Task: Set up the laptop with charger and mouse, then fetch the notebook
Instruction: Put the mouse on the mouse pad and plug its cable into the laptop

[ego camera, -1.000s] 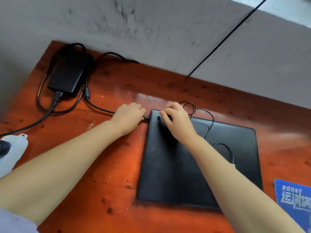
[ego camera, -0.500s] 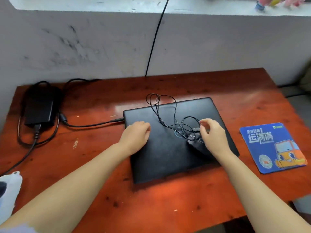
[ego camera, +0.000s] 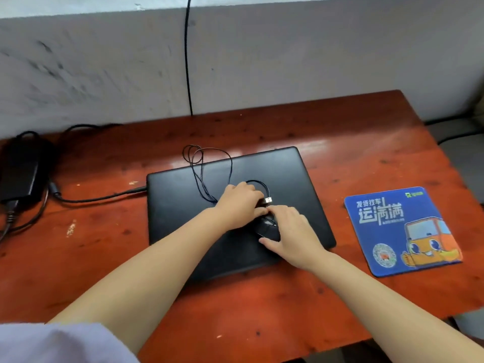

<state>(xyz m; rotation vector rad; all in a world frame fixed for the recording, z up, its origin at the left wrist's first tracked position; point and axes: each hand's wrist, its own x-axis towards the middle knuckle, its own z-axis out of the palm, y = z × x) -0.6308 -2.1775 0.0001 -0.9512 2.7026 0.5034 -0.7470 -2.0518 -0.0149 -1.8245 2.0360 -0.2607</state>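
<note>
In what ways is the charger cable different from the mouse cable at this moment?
The charger cable is thick and lies on the table; the mouse cable is thin and loops over the closed laptop. The charger cable reaches the laptop's left edge; the mouse cable's USB plug is free by the left hand. Both are black.

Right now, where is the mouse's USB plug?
In the head view, the USB plug pokes out beside the left hand over the closed laptop, just behind the right hand.

The closed black laptop (ego camera: pixel 209 205) lies flat, charger brick (ego camera: pixel 18 176) at its left, plug in; black mouse (ego camera: pixel 267 227) and looped cable (ego camera: pixel 201 163) rest on its lid
</note>
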